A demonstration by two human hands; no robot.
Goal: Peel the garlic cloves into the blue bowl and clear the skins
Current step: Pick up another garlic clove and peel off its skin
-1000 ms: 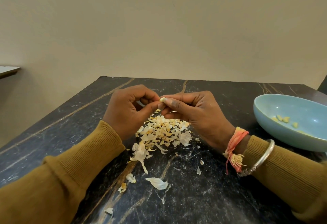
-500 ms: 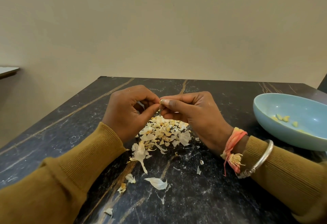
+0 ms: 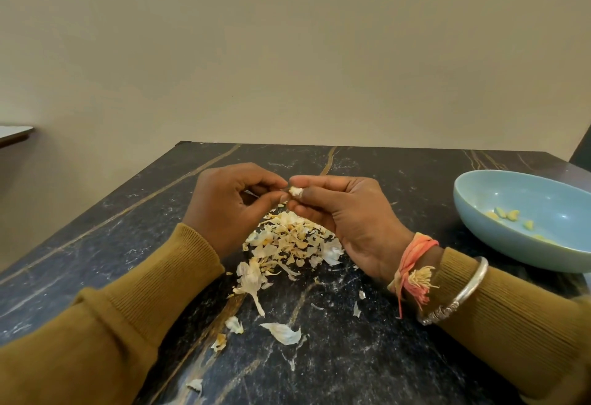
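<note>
Garlic clove pinched in closed grips of right hand and left hand above skin pile at centre of desk, more loose white skin exposed than a second ago: peeling judged nearly complete, transfer to blue bowl at right edge pending.

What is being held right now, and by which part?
A garlic clove: the right hand pinches it between thumb and fingers, only its pale tip showing; the left hand pinches at that tip.
</note>
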